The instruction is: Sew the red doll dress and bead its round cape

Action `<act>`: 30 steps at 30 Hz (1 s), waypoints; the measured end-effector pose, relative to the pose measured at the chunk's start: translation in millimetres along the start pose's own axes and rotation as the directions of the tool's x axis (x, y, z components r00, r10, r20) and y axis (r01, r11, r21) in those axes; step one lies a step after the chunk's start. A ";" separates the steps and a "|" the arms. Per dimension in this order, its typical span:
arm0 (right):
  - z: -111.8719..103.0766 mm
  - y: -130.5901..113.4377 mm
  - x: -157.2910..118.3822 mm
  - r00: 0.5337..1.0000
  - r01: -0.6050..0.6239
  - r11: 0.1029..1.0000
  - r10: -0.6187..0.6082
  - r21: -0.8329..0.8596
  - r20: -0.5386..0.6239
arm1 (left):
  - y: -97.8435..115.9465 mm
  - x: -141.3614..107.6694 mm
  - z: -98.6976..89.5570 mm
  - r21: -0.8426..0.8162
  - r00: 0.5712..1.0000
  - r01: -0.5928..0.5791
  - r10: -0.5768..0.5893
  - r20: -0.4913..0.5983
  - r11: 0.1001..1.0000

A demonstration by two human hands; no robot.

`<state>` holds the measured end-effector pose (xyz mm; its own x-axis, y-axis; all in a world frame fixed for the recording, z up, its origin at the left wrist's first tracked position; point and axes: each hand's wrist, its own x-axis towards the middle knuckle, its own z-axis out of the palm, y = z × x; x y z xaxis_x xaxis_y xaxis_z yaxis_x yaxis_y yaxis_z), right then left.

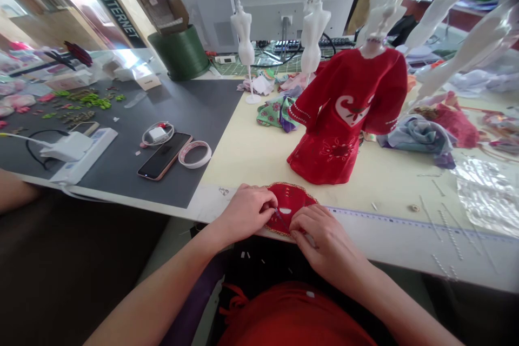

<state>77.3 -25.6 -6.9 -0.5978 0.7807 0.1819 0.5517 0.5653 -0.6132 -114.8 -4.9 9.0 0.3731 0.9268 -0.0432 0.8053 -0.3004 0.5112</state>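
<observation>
A small red fabric piece (298,193) with a gold-edged rim and a pale slot near its middle lies at the table's front edge. My left hand (252,206) rests on its left side, thumb and fingertips pinched at a thin dark strand that crosses the cloth. On the right side my right hand (320,230) presses bent fingers together near the strand's other end. What exactly sits between the right fingertips is hidden. Just behind stands a doll-size red dress (344,113) with white trim on a white mannequin.
A white ruler strip (365,216) runs along the front edge, with bead strands (450,235) at right. Left are a tape roll (195,154), a phone (165,157) and a power strip (85,157). Bare mannequins (243,32) and fabric scraps (421,135) stand or lie behind. Another person's arm (16,192) shows at far left.
</observation>
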 end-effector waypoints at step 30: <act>1.1 0.3 -1.2 1.000 -0.021 0.999 0.021 0.027 0.000 | -2.6 -0.4 1.6 -0.029 1.000 -0.001 0.001 -0.014 1.000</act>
<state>77.5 -26.6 -8.2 -0.5858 0.7926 0.1691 0.5482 0.5412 -0.6377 -116.3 -4.9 6.3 0.3671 0.9297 -0.0310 0.7912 -0.2945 0.5360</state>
